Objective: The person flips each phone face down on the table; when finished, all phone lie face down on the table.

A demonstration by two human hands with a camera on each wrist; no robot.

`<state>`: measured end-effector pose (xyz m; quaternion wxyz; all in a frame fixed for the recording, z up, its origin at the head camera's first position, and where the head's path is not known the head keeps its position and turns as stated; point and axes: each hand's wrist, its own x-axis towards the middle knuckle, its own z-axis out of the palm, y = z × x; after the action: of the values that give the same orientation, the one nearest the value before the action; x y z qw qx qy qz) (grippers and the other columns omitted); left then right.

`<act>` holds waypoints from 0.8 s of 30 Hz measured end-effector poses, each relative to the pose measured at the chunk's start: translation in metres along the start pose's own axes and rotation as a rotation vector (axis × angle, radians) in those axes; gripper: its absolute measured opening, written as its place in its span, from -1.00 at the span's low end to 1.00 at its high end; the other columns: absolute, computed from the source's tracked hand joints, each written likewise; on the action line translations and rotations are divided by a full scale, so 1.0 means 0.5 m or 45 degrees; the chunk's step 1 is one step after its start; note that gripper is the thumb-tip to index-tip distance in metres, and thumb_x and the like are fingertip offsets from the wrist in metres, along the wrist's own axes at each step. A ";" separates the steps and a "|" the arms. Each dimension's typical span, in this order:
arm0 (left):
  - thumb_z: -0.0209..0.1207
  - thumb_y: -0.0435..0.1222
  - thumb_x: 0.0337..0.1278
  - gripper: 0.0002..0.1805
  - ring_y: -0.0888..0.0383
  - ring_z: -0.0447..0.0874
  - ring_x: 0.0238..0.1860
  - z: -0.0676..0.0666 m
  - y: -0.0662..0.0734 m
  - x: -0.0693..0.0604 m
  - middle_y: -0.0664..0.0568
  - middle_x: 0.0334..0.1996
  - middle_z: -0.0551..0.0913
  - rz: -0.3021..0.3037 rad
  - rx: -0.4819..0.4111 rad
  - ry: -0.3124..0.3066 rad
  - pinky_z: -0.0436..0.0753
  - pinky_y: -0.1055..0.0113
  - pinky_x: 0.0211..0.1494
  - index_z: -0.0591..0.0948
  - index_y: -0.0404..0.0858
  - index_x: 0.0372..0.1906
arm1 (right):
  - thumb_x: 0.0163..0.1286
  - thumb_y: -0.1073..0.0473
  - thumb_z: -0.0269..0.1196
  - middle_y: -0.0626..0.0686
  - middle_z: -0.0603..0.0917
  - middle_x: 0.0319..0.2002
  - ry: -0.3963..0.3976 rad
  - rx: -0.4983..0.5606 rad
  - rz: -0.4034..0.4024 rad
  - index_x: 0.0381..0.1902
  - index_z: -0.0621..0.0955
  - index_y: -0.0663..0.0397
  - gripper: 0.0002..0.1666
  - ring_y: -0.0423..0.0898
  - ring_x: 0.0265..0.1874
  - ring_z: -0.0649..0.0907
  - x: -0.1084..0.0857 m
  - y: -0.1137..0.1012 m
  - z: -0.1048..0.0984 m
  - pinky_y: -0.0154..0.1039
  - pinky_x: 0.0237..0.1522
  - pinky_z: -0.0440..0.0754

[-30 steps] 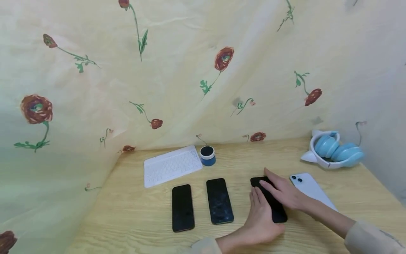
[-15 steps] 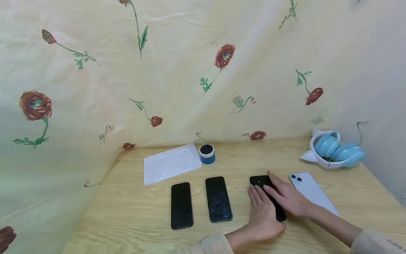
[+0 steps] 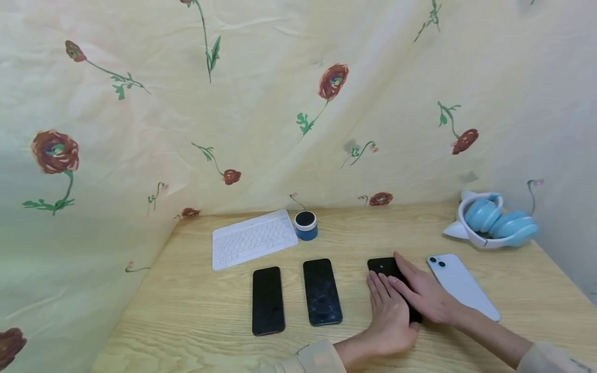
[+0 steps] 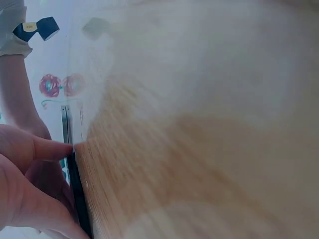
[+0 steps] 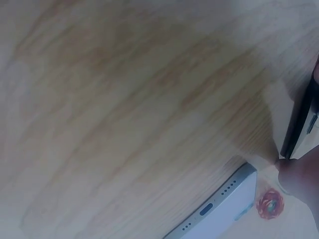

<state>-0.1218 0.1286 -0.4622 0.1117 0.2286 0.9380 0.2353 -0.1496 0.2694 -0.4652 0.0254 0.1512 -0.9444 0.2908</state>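
In the head view, a black phone (image 3: 383, 264) lies tilted on the table, under both hands. My left hand (image 3: 388, 318) rests on its left side, fingers straight and together, with the thumb by the near end. Along the right side lies my right hand (image 3: 430, 296), its fingers extended and its thumb reaching over the phone. The left wrist view has a thumb touching the phone's dark edge (image 4: 77, 191). At the far right of the right wrist view, the right hand (image 5: 304, 177) meets the black phone (image 5: 299, 122). The hands cover much of the phone.
Two dark phones, one (image 3: 323, 292) and another (image 3: 268, 301), lie to the left. A pale phone (image 3: 464, 287) with two camera lenses lies to the right. Farther back are a white keyboard (image 3: 254, 240), a blue jar-like item (image 3: 306, 226) and blue-and-white headphones (image 3: 489, 220).
The left hand's fingers have slid farther over the black phone, and the right hand has shifted slightly right and nearer. A small light spot now shows on the phone's far end.
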 end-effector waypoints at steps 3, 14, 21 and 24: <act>0.30 -0.04 0.07 0.13 -0.24 -0.37 0.49 0.000 -0.001 -0.004 -0.41 0.48 -0.25 0.011 -0.010 0.017 0.05 0.05 0.45 -0.13 -0.48 0.50 | 0.55 -0.08 -0.04 0.46 0.15 0.41 -0.009 -0.003 0.005 0.44 0.09 0.51 -0.18 0.35 0.35 0.24 -0.001 -0.004 0.002 0.28 0.21 0.26; 0.30 0.02 0.09 0.16 -0.28 -0.30 0.48 0.000 -0.007 -0.006 -0.48 0.46 -0.19 0.099 0.096 0.063 0.09 0.03 0.44 -0.13 -0.54 0.47 | 0.57 -0.08 -0.08 0.47 0.14 0.41 -0.001 0.031 0.026 0.43 0.09 0.52 -0.18 0.37 0.35 0.23 0.001 -0.011 0.007 0.30 0.21 0.24; 0.11 0.17 0.23 0.07 -0.30 -0.13 0.46 0.004 -0.012 -0.004 -0.52 0.42 -0.03 0.187 0.404 0.087 0.13 0.07 0.43 -0.03 -0.54 0.47 | 0.57 -0.08 -0.08 0.46 0.15 0.41 0.006 0.018 0.023 0.44 0.09 0.51 -0.19 0.37 0.34 0.25 -0.002 -0.010 0.007 0.30 0.20 0.26; -0.01 0.21 0.28 -0.01 -0.29 -0.08 0.45 0.005 -0.013 -0.003 -0.47 0.41 0.05 0.195 0.520 0.070 0.15 0.08 0.42 0.05 -0.49 0.46 | 0.58 -0.06 -0.10 0.45 0.14 0.41 0.020 0.026 0.012 0.44 0.09 0.50 -0.22 0.36 0.35 0.23 -0.001 -0.010 0.012 0.20 0.26 0.24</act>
<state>-0.1222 0.1237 -0.4674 0.0194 0.3107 0.9488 0.0543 -0.1471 0.2620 -0.4677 0.0298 0.1447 -0.9419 0.3016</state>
